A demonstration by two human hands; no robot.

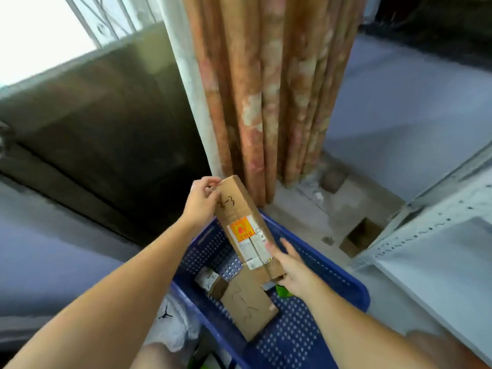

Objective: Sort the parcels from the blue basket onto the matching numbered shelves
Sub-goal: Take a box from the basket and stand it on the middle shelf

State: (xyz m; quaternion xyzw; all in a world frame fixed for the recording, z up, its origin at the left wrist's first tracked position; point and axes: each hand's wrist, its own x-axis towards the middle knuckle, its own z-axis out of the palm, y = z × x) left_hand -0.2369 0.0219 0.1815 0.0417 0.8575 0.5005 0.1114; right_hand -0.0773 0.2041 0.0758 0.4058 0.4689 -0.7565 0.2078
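Observation:
A long brown cardboard parcel [246, 225] is held up over the blue basket [346, 283], with a handwritten number near its top and an orange and white label lower down. My left hand [201, 201] grips its upper end. My right hand [291, 272] holds its lower end, fingers spread along the side. Inside the basket lie a flat brown parcel [249, 304] with scribbled marks, a small box [210, 282] with a white label, and something green [282, 290] partly hidden under my right hand.
A grey metal shelf unit [431, 235] stands at the right. A patterned orange curtain [269, 89] hangs ahead, with a dark wall at the left. A small open cardboard box [359, 237] sits on the concrete floor. White bags [173, 326] lie left of the basket.

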